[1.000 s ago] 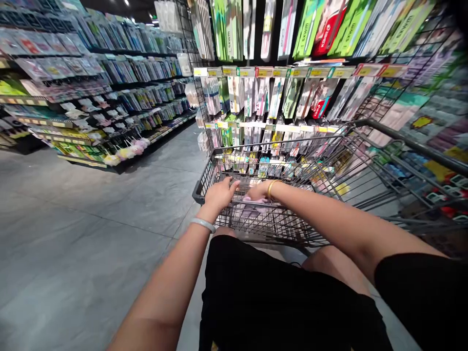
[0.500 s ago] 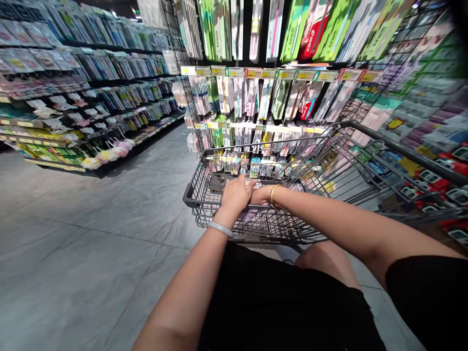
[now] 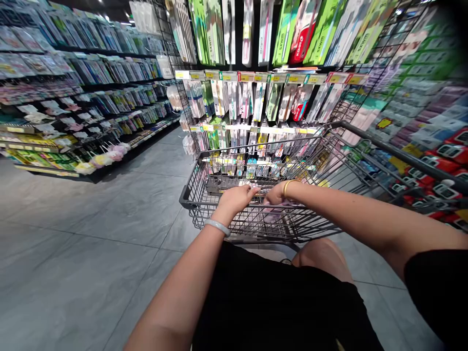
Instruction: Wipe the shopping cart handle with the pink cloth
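A dark wire shopping cart (image 3: 190,192) stands crosswise in front of me, and both my hands reach into its basket. My right hand (image 3: 275,194), with a gold bangle at the wrist, bends down inside the near side. Its fingers close on a pale pinkish-lilac package (image 3: 273,213), seen partly through the wires. To its left, my left hand (image 3: 234,199), wearing a pale bangle, hovers over the near rim with thumb stretched towards the right. Its fingers look apart, though some are hidden behind the hand. Small pale items beyond the fingertips are too unclear to name.
Right behind the cart rises a rack of packaged toothbrushes (image 3: 283,34) with price strips. Another stocked shelf (image 3: 120,92) runs along the left, across grey floor (image 3: 91,273). Red packages (image 3: 438,168) are stacked at the right, beside the cart's handle (image 3: 409,158).
My right hand has moved right and away from my left hand, the lilac package shifting with it. My left hand has dropped slightly. The view has shifted a little.
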`<state>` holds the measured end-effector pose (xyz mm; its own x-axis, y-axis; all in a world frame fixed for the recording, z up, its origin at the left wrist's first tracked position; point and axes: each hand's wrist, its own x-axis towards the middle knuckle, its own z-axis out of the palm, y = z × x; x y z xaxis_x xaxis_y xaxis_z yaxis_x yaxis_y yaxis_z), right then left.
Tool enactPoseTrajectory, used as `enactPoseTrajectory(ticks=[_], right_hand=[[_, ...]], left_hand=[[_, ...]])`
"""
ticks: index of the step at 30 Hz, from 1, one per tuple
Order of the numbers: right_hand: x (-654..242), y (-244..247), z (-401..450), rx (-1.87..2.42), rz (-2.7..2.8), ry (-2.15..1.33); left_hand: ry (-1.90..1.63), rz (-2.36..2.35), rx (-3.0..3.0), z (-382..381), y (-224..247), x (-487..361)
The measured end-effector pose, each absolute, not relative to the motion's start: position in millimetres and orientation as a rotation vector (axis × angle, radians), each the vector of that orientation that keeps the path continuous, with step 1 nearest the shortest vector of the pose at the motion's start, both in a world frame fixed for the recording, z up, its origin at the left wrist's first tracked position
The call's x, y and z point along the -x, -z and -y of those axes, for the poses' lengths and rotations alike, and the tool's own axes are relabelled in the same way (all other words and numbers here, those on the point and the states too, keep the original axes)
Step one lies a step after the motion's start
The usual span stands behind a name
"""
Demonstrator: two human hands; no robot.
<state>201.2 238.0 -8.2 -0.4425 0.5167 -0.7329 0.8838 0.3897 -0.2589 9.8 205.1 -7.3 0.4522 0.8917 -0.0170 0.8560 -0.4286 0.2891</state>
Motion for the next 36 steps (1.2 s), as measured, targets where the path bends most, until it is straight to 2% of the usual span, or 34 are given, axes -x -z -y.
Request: enactPoseTrajectory(ticks=[7,15,22,28,33,36], right_hand=[[-228.1,-3.6,-215.9,-1.32,-2.174,0.964],[-313.0,-19.8,-188.4,-1.503,-1.95,0.965],[-317.5,-18.1,-171.3,-1.507,-1.902,1.096],[-341.5,-22.7,-184.7,-1.543,-1.819,0.929],[-326.1,-13.2,-191.7,-1.536,-2.03,1.033],[-346.3,-13.8,-183.5,-1.518,-2.041,1.118]], left_hand=[[-0.146,-1.533,-2.397,-205.0,2.8,-11.2],[-0.049,-1.441,-2.368,-207.6,-13.7,-27.7],[0.0,-1.222,-2.462,-175.7,-17.1,-110.3],[0.162,-1.176,-2.458,-171.9,-16.8,-114.0],[0.268,-1.062,-2.391,-177.7,-21.1,-113.7],[0.289,-1.072,-2.36,-177.5,-21.0,-113.3]])
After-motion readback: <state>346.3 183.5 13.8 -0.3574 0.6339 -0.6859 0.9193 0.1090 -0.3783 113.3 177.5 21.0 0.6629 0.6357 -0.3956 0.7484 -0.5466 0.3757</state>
